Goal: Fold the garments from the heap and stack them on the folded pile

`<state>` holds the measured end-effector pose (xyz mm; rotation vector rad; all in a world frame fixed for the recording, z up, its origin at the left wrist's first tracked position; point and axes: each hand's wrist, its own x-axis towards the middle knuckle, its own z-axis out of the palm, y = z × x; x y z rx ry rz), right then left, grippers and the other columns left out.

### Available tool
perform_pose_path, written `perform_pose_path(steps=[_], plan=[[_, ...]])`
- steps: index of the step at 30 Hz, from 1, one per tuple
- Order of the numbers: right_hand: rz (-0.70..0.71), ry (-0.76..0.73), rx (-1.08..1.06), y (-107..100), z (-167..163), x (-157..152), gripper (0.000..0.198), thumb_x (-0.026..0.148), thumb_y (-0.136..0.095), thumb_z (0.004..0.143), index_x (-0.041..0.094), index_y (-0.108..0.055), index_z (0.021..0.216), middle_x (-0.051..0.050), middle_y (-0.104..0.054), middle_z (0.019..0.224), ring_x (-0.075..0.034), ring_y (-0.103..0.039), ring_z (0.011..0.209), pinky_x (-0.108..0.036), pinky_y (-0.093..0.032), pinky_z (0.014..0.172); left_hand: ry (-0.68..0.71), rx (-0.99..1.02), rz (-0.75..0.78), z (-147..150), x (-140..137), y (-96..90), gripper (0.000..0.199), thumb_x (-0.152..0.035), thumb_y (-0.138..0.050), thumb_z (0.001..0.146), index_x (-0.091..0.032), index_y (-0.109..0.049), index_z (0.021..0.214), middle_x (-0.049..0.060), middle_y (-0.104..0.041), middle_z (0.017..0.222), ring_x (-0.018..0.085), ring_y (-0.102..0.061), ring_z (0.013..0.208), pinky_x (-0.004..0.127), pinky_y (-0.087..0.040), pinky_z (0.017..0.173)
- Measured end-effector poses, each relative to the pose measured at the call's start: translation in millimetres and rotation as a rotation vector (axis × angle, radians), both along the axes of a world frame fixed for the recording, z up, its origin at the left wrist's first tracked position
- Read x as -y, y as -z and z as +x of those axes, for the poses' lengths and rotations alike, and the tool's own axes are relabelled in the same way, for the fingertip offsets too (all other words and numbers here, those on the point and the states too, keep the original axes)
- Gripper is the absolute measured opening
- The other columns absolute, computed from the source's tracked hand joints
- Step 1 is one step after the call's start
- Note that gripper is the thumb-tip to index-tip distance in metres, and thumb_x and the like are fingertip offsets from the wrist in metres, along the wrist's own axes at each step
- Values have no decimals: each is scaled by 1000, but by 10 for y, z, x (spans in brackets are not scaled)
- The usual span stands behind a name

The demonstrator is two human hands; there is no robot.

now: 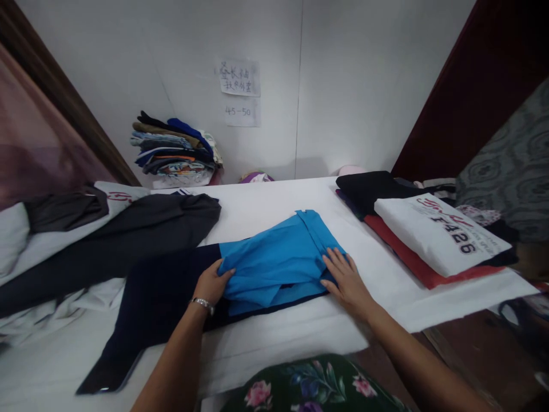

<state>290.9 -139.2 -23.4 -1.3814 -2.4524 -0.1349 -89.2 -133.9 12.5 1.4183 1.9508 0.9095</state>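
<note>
A long-sleeved top, navy with a bright blue section (274, 252), lies spread on the white table in front of me. Its navy part (158, 286) reaches to the left, and one sleeve points toward the table's near edge. My left hand (213, 283) pinches the cloth where blue meets navy, thumb on top and fingertips partly hidden. On the blue hem at the right, my right hand (346, 281) rests with its fingers stretched out flat. The cloth between my hands shows creases, and a strip of navy shows beneath the blue.
Dark grey and white clothes (171, 229) lie loose at the left. A folded white shirt (441, 234) tops a pile at the right, over a red garment (420, 280). A stack of folded clothes (174, 149) stands by the wall, near paper notes (240, 91).
</note>
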Motion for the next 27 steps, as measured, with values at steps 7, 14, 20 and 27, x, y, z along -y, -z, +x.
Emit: perform_pose_path(steps=[7,14,20,27], plan=[[-4,55,128,127,19,-63,61,54,-37,94,18,-40,143,-13,-28,153,-32,-22,141,-56,-19,110,47,-36,-3,-10,-52,39,34,-43,-58,71,-20,-66,96,3,-73,91,24,-67,87,31,-51,79],[-72,17,68,4,45,-39,60,57,-36,93,26,-36,145,-9,-31,152,-31,-22,142,-57,-21,110,-75,-269,174,143,76,-208,53,-49,-52,81,-18,-55,124,11,-62,125,26,-60,110,37,-48,92],[-129,-53,9,-214,65,-250,61,56,-32,95,30,-25,149,-5,-24,155,-27,-17,144,-57,-16,112,143,-529,283,496,-217,-419,53,-51,-45,87,-15,-55,125,12,-57,132,26,-50,123,38,-37,106],[-86,-17,155,33,-126,-419,68,65,-32,90,27,-34,146,-12,-24,155,-33,-19,142,-58,-17,110,428,-631,-126,1078,-1093,-544,71,-67,-33,85,-20,-42,139,11,-43,146,29,-42,132,44,-33,106]])
